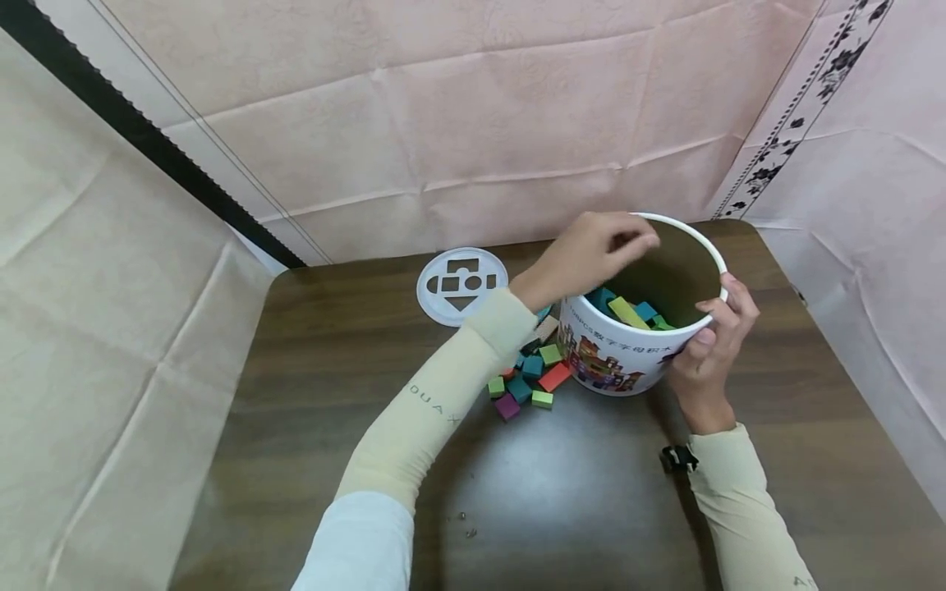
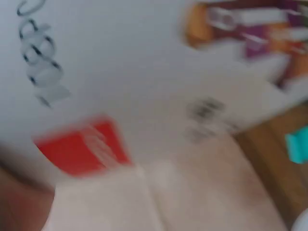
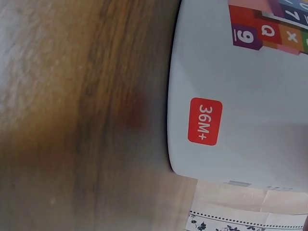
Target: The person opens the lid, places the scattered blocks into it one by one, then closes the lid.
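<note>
Sleeves: cream, nearest the table's [image 1: 310,460] near edge.
Loose blocks [image 1: 528,379]: heaped mid-table, touching bucket's left wall.
Right hand [image 1: 711,345]: fingers curled over white bucket's [image 1: 628,365] right rim, steadying it.
Left hand [image 1: 591,250]: above bucket mouth, fingers bunched; contents cannot be told.
Advice: keep rim held firm; release only over opening.
Shape-sorter lid [image 1: 461,286]: flat, near far edge.

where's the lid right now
In the head view the lid lies flat on the table at its far edge, left of the bucket and beyond the loose blocks, with neither hand touching it.
</note>
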`<act>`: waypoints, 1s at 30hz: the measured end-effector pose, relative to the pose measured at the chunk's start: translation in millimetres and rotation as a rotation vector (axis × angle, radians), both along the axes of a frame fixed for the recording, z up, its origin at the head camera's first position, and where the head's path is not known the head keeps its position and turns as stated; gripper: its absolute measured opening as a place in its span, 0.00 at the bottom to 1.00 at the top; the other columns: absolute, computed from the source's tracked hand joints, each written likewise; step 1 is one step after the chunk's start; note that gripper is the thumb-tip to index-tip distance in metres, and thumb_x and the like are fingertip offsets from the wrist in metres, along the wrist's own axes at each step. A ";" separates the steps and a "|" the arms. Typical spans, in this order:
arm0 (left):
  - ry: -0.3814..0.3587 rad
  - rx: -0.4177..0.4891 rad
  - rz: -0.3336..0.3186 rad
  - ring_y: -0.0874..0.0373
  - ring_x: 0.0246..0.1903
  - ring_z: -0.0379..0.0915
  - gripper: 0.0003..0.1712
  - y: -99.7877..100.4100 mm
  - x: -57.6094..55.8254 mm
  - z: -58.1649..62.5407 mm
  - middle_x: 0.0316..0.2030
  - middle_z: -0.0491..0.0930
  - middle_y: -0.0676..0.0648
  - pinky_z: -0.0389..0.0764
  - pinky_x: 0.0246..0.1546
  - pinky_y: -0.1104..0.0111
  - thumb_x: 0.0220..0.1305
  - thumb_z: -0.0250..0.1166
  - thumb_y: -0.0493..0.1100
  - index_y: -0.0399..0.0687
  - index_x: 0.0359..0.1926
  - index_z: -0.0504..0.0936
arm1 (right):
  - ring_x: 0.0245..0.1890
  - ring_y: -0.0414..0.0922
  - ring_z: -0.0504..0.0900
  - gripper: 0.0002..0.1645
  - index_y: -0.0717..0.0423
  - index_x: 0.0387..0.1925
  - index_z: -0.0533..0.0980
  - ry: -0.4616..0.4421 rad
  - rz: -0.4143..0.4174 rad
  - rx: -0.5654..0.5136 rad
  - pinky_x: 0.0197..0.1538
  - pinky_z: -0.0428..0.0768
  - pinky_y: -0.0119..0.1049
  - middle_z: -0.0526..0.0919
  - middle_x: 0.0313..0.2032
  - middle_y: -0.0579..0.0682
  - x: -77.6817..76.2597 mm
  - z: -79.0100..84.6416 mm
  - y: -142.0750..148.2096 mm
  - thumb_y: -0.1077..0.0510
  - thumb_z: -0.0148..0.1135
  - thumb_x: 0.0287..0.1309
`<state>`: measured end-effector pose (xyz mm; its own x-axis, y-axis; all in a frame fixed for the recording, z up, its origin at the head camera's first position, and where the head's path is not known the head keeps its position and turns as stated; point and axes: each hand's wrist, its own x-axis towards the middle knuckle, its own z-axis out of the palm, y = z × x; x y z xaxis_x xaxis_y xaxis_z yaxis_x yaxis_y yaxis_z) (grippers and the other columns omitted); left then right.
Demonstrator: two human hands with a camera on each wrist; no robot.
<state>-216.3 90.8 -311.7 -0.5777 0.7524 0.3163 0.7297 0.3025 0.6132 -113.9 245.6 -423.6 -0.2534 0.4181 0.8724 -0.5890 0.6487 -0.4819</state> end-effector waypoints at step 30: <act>-0.224 -0.790 0.185 0.60 0.46 0.67 0.32 -177.1 14.9 -125.5 0.48 0.72 0.55 0.77 0.44 0.70 0.54 0.73 0.48 0.55 0.60 0.73 | 0.57 0.58 0.70 0.39 0.64 0.35 0.66 0.014 0.004 -0.075 0.62 0.66 0.56 0.68 0.55 0.60 4.6 8.3 -9.3 0.29 0.38 0.66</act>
<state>-201.4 -86.3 -437.2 -0.7001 0.5911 -0.4006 0.5123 0.8066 0.2950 -109.4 236.2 -415.4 -0.2429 0.4815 0.8421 -0.5987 0.6086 -0.5207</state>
